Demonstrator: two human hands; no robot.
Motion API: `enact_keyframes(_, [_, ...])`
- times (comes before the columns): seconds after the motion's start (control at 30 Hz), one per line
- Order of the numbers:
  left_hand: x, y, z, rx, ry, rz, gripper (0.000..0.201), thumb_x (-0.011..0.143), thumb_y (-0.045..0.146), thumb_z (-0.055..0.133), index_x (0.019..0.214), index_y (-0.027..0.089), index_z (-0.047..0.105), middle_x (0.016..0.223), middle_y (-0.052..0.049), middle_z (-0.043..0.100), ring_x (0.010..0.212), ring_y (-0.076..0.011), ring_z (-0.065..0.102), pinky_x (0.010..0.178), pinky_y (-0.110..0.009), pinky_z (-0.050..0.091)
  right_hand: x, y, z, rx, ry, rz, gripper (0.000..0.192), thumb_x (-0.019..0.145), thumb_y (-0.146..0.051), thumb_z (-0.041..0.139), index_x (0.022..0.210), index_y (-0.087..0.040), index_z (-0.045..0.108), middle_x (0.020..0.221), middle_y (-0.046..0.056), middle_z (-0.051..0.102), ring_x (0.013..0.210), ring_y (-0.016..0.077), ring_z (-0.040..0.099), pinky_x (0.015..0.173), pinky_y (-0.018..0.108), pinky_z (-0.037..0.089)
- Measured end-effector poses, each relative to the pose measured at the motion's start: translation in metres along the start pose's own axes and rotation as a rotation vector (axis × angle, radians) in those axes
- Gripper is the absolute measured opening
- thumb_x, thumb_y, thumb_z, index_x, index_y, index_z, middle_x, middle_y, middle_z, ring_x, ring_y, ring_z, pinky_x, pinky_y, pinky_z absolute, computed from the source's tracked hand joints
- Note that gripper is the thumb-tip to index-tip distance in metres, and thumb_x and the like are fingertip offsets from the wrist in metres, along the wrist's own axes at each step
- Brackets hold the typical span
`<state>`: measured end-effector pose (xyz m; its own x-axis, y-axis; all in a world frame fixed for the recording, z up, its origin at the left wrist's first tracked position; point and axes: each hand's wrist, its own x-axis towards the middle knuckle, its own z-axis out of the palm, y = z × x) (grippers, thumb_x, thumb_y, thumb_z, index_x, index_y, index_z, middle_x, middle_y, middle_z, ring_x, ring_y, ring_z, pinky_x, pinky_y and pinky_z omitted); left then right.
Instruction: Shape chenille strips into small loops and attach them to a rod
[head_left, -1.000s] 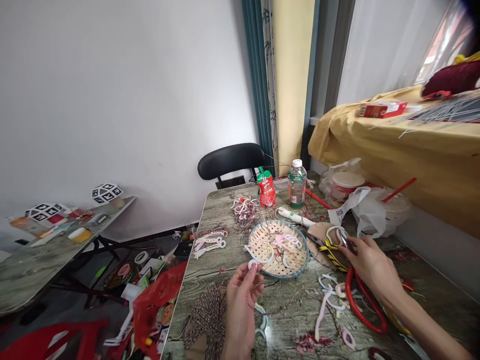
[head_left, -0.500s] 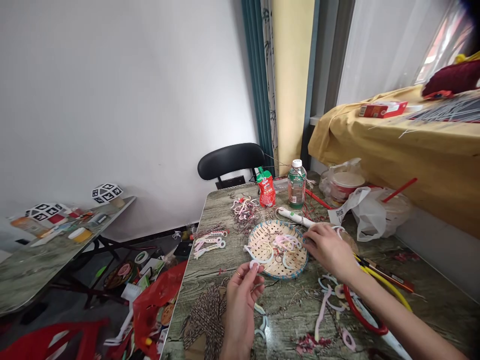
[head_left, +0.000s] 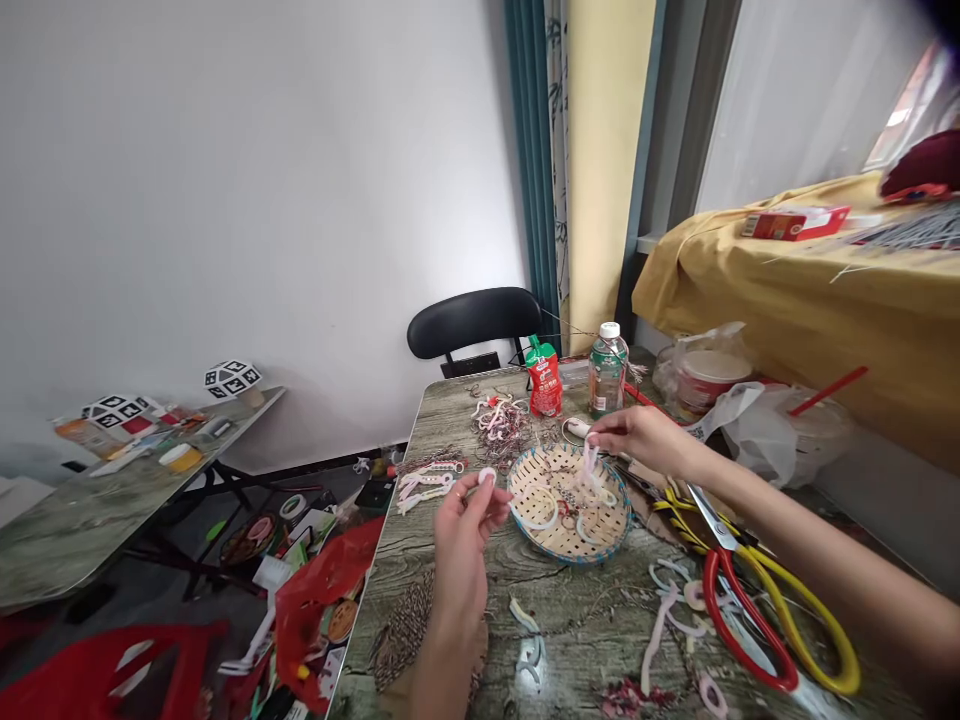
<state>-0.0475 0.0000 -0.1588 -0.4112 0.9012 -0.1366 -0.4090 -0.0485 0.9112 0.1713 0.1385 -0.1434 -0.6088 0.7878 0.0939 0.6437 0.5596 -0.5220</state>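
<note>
A wood-grain tabletop by a white wall carries a round woven basket of pale loops. The right hand pinches a pink strip above the basket's far edge; the left hand, near left, grips a small white ring. Red-and-yellow scissors lie right.

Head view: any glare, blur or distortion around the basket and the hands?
Head view: even daylight, no glare on the basket; left hand and right hand fairly sharp; wide-angle bending at the edges; window washed out; top right corner dark.
</note>
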Motion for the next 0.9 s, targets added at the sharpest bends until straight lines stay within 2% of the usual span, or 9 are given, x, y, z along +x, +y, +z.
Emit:
enact_keyframes(0.17, [0.021, 0.02, 0.05, -0.011, -0.19, 0.137, 0.033, 0.071, 0.018, 0.07, 0.1, 0.019, 0.054, 0.102, -0.006, 0.069, 0.098, -0.0133, 0.06, 0.081, -0.022, 0.044, 0.01, -0.032, -0.032, 0.235, -0.007, -0.115, 0.035, 0.082, -0.045, 0.053, 0.078, -0.015, 0.071, 0.063, -0.002, 0.063, 0.056, 0.0118, 0.054, 0.056, 0.025, 0.042])
enact_keyframes(0.23, [0.031, 0.021, 0.073, -0.02, -0.317, 0.141, 0.04, 0.065, 0.014, 0.074, 0.1, 0.018, 0.055, 0.106, -0.007, 0.068, 0.103, -0.0164, 0.059, 0.086, -0.026, 0.044, 0.014, -0.044, -0.04, 0.317, 0.009, -0.146, 0.034, 0.08, -0.046, 0.055, 0.078, -0.016, 0.07, 0.065, -0.001, 0.063, 0.057, 0.0115, 0.053, 0.056, 0.024, 0.041])
enact_keyframes(0.3, [0.041, 0.018, 0.091, -0.013, -0.43, 0.105, 0.038, 0.059, 0.013, 0.076, 0.093, 0.015, 0.058, 0.09, -0.007, 0.071, 0.088, -0.0193, 0.065, 0.082, -0.031, 0.047, 0.018, -0.052, -0.047, 0.391, 0.045, -0.161, 0.034, 0.078, -0.047, 0.058, 0.075, -0.016, 0.07, 0.065, 0.0, 0.063, 0.057, 0.0117, 0.053, 0.055, 0.024, 0.041])
enact_keyframes(0.4, [0.05, 0.011, 0.101, 0.006, -0.482, 0.06, 0.022, 0.062, 0.018, 0.074, 0.077, 0.013, 0.06, 0.069, -0.005, 0.07, 0.066, -0.0161, 0.067, 0.073, -0.031, 0.05, 0.021, -0.055, -0.054, 0.491, 0.182, -0.139, 0.033, 0.077, -0.047, 0.06, 0.07, -0.015, 0.068, 0.058, -0.001, 0.058, 0.051, 0.0103, 0.048, 0.049, 0.023, 0.037])
enact_keyframes(0.5, [0.053, 0.005, 0.09, 0.048, -0.47, 0.022, 0.021, 0.062, 0.023, 0.075, 0.069, 0.015, 0.057, 0.062, -0.003, 0.069, 0.054, -0.0122, 0.063, 0.061, -0.025, 0.049, 0.021, -0.052, -0.061, 0.591, 0.363, -0.11, 0.03, 0.077, -0.044, 0.062, 0.07, -0.016, 0.067, 0.058, -0.001, 0.055, 0.05, 0.0092, 0.044, 0.047, 0.023, 0.033])
enact_keyframes(0.6, [0.055, 0.001, 0.068, 0.111, -0.466, -0.027, 0.024, 0.059, 0.025, 0.077, 0.066, 0.015, 0.057, 0.059, -0.004, 0.069, 0.047, -0.0112, 0.061, 0.05, -0.022, 0.045, 0.018, -0.048, -0.07, 0.702, 0.526, -0.112, 0.023, 0.079, -0.039, 0.061, 0.071, -0.017, 0.064, 0.061, -0.001, 0.055, 0.052, 0.0085, 0.044, 0.048, 0.022, 0.032])
enact_keyframes(0.77, [0.066, -0.011, 0.028, 0.194, -0.41, -0.066, 0.026, 0.057, 0.027, 0.079, 0.064, 0.013, 0.058, 0.059, -0.005, 0.069, 0.045, -0.01, 0.06, 0.048, -0.019, 0.044, 0.011, -0.05, -0.102, 0.83, 0.777, -0.159, 0.02, 0.088, -0.024, 0.05, 0.071, -0.016, 0.055, 0.065, -0.004, 0.049, 0.052, 0.0044, 0.041, 0.05, 0.019, 0.032])
enact_keyframes(0.83, [0.07, -0.016, 0.017, 0.217, -0.378, -0.064, 0.027, 0.055, 0.027, 0.08, 0.065, 0.013, 0.059, 0.058, -0.006, 0.069, 0.047, -0.0112, 0.061, 0.048, -0.019, 0.044, 0.008, -0.053, -0.116, 0.828, 0.818, -0.172, 0.021, 0.09, -0.025, 0.047, 0.073, -0.015, 0.054, 0.066, -0.005, 0.048, 0.053, 0.0045, 0.041, 0.051, 0.019, 0.033])
enact_keyframes(0.9, [0.073, -0.018, 0.011, 0.225, -0.358, -0.055, 0.027, 0.056, 0.027, 0.08, 0.066, 0.013, 0.059, 0.057, -0.005, 0.069, 0.049, -0.0125, 0.063, 0.048, -0.019, 0.045, 0.006, -0.054, -0.123, 0.787, 0.751, -0.152, 0.021, 0.088, -0.028, 0.052, 0.074, -0.014, 0.058, 0.065, -0.004, 0.052, 0.052, 0.0048, 0.044, 0.05, 0.019, 0.033])
